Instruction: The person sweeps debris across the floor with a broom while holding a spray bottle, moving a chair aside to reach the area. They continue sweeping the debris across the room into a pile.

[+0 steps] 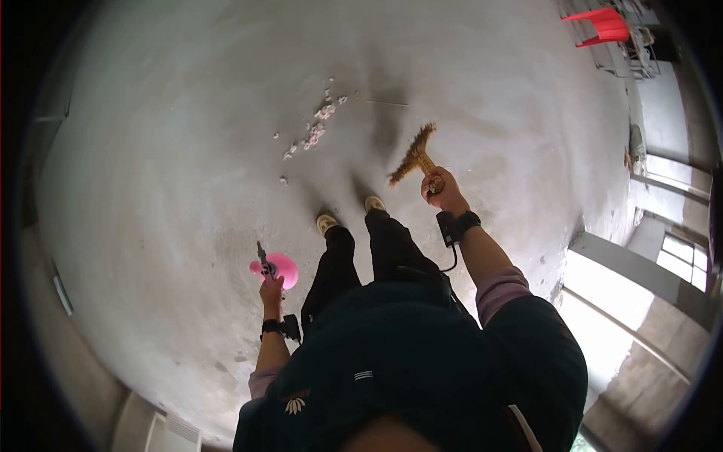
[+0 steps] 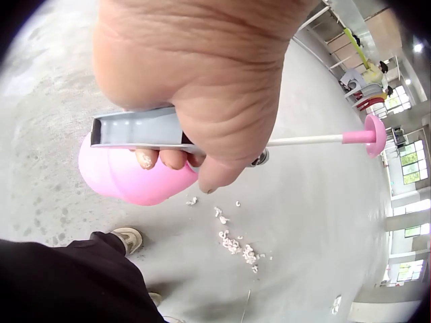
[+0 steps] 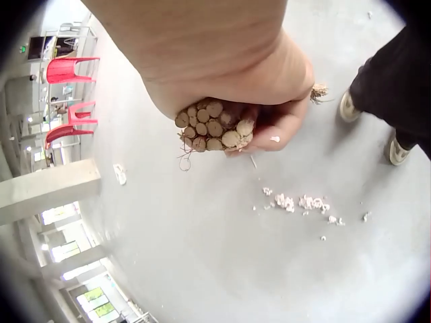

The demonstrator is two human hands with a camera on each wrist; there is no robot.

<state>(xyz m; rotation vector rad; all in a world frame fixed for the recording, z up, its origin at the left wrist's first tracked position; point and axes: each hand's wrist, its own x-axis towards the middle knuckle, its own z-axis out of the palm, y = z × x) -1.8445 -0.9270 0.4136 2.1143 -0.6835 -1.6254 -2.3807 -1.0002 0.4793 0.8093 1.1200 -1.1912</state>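
Note:
My left hand (image 1: 273,294) (image 2: 195,81) grips a grey metal handle (image 2: 138,130) that is joined to a pink plastic scoop or pan (image 1: 285,271) (image 2: 138,176). A pale rod (image 2: 306,140) with a pink end runs out past the hand in the left wrist view. My right hand (image 1: 446,190) (image 3: 249,87) is curled round the bundled-stalk handle of a short straw brush (image 1: 414,156); the cut stalk ends (image 3: 212,126) show in the right wrist view. White crumpled bits (image 1: 315,134) (image 2: 236,245) (image 3: 300,202) lie scattered on the floor, touched by neither hand.
A thin stick (image 1: 388,102) lies on the grey floor (image 1: 188,151) beyond the white bits. The person's shoes (image 1: 327,223) stand between the hands. Red chairs (image 1: 602,27) (image 3: 66,70) and windows are at the far side, with a pale pillar (image 3: 54,190).

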